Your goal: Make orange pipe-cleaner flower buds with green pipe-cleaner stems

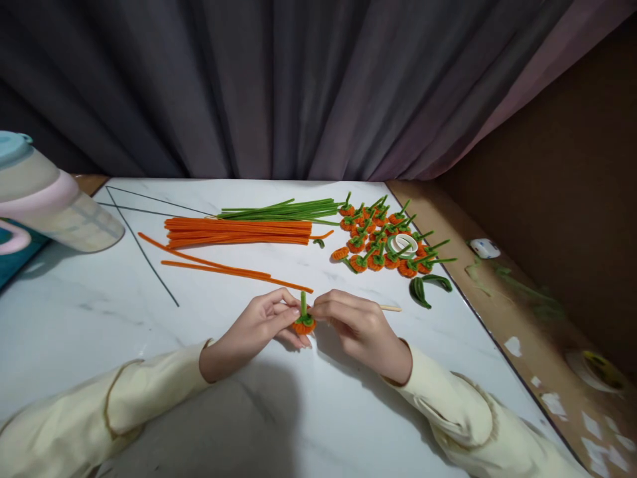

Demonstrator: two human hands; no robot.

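Between my two hands is a small pipe-cleaner pumpkin [303, 326], an orange ribbed body with a green top and a green stem sticking up. My left hand [266, 323] grips it from the left, fingers around its side and beneath it. From the right, the closed fingertips of my right hand [355, 325] pinch at the green top. A thin wooden stick [391, 308] pokes out behind my right hand; whether that hand holds it I cannot tell. Loose orange pipe cleaners [216, 268] lie just beyond my left hand.
A bundle of orange pipe cleaners [239, 232] and green ones [281, 210] lie at the back. Several finished pumpkins [375, 261] crowd around a white ring-shaped roll [403, 245]. Dark green curled pieces [419, 292] lie nearby. A large tumbler [54, 199] stands at left; paper scraps [552, 403] lie at right.
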